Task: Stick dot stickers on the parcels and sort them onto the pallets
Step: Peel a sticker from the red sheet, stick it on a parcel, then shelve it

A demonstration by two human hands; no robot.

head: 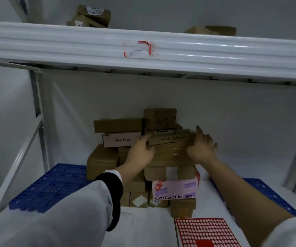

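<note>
White left sleeve (54,211) ends in a black cuff (116,191); right sleeve (291,234) white.

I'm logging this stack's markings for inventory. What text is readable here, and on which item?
"Mine Took": upper pink box.
"AI LIAN": flat brown parcel.
"Contact lenses": lower pink box.
Too blurred to read: handwriting on the top box, the label on the upper-shelf parcel, and the red-cornered tag on the shelf beam.
</note>
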